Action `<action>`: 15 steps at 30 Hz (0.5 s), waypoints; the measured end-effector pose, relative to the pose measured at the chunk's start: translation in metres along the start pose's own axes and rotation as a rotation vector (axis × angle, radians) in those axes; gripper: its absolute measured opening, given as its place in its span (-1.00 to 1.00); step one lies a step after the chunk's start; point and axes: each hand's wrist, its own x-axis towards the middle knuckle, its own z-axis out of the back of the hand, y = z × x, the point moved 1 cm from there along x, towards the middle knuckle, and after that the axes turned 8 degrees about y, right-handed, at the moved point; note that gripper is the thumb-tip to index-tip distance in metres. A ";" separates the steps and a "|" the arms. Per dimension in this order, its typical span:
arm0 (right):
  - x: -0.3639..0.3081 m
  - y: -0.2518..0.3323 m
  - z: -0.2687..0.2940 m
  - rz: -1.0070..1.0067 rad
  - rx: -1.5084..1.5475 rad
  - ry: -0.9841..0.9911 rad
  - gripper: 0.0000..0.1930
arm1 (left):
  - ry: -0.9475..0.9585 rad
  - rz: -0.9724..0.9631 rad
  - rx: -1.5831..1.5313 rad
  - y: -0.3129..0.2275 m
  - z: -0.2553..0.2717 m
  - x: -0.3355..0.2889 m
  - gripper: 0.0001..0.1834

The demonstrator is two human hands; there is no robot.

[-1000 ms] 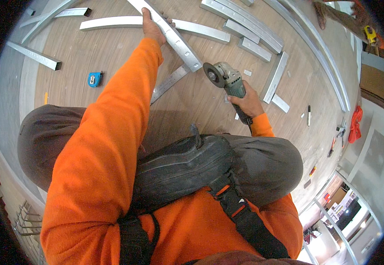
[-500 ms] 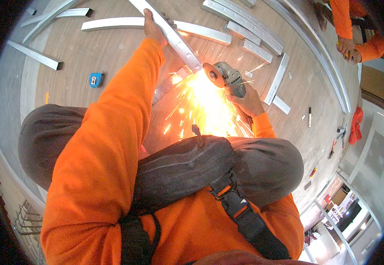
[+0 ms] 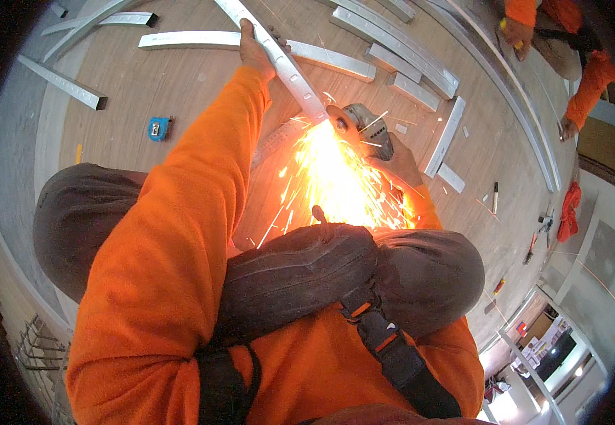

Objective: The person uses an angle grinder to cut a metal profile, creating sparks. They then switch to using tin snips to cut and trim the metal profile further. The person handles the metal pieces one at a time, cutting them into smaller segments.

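Observation:
My left hand [image 3: 256, 54] is closed around a perforated metal stud [image 3: 287, 69], which slants down toward the middle of the view. At the stud's near end is the orange-brown disc of an angle grinder [image 3: 372, 129], and a bright shower of sparks [image 3: 336, 177] pours from there toward my lap. My right hand [image 3: 401, 164] is wrapped around the grinder's body, its fingers partly hidden. Behind the sparks, a dull metal strip [image 3: 273, 143] lies on the floor. The exact contact between disc and stud is lost in the glare.
Several metal studs [image 3: 399, 49] lie on the wooden floor [image 3: 187, 85] ahead and at the far left. A blue tape measure [image 3: 158, 128] rests to the left, a black marker [image 3: 496, 197] to the right. At the upper right is a co-worker's orange sleeve [image 3: 590, 86].
The stud and grinder stay together while the sparks spread wider toward my right knee. At the upper right, the co-worker's hands have moved apart. The whole view has shifted slightly.

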 end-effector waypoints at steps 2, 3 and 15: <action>-0.001 0.016 0.002 0.009 -0.123 0.002 -0.36 | 0.016 -0.014 -0.003 -0.002 0.004 -0.003 -0.31; 0.001 0.015 0.002 0.030 -0.144 -0.006 -0.35 | 0.006 -0.019 -0.003 -0.003 0.005 -0.003 -0.31; -0.020 0.019 0.005 0.031 -0.023 -0.072 -0.19 | -0.089 -0.025 0.104 -0.015 0.013 0.009 -0.16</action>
